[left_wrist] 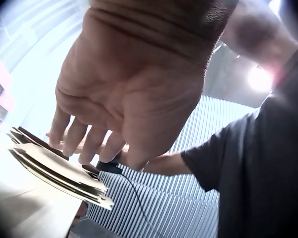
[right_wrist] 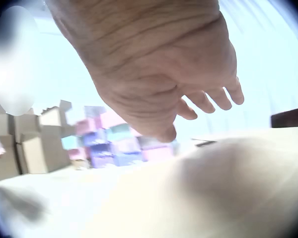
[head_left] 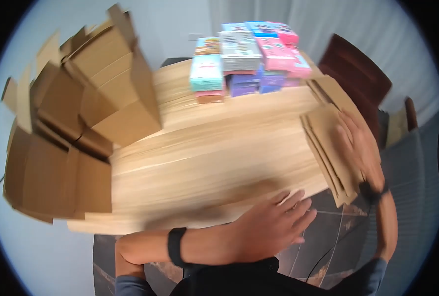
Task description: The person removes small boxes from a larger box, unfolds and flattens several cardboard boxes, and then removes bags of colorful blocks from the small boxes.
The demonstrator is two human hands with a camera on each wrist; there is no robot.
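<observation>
My right hand (head_left: 358, 143) is over a stack of flattened cardboard boxes (head_left: 330, 153) at the table's right edge, its fingers extended and nothing gripped. In the right wrist view that hand (right_wrist: 164, 74) is palm down, close above a blurred pale surface. The left hand (head_left: 274, 224) hovers at the table's front edge, fingers loosely straight and pointing toward the stack. Its bare palm shows in the left wrist view, where the hand (left_wrist: 124, 99) holds nothing and overlaps the layered cardboard (left_wrist: 59, 166).
Open cardboard boxes (head_left: 123, 121) stand at the left of the wooden table (head_left: 219, 148). Small coloured boxes (head_left: 239, 52), pink, purple, teal and grey, are piled at the back. A dark red chair (head_left: 353, 74) is beyond the right edge. A thin black cable (head_left: 328, 251) hangs below.
</observation>
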